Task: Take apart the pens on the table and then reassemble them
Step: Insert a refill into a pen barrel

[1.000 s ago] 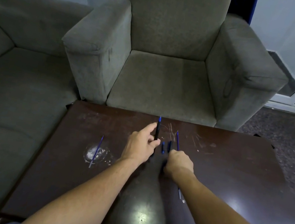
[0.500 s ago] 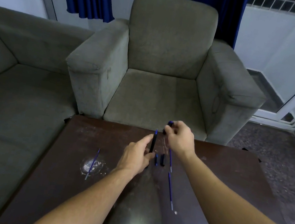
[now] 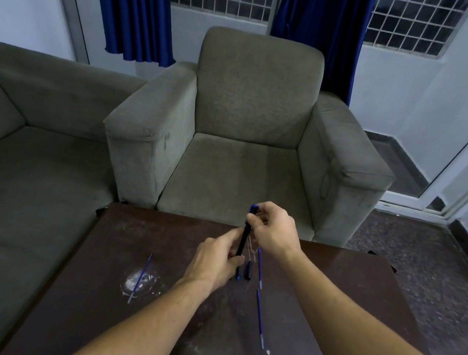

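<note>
My left hand (image 3: 217, 262) grips the lower end of a dark pen barrel (image 3: 243, 241) held upright over the dark wooden table (image 3: 334, 271). At the barrel's top, my right hand (image 3: 273, 233) pinches a small dark cap (image 3: 253, 209) against it. Loose parts lie on the table below the hands: two short dark pieces (image 3: 248, 271), a blue refill (image 3: 259, 267) beside them, another blue refill (image 3: 260, 318) nearer me, and a third refill (image 3: 140, 278) off to the left on a white smudge.
A grey armchair (image 3: 241, 160) stands just past the table's far edge, and a grey sofa (image 3: 24, 148) runs along the left. Blue curtains and a barred window are behind. Tiled floor lies to the right.
My right hand picked up a small cap from the table, rose and brought it onto the top of the barrel. The left hand kept its grip and lifted slightly. The camera tilted up.
</note>
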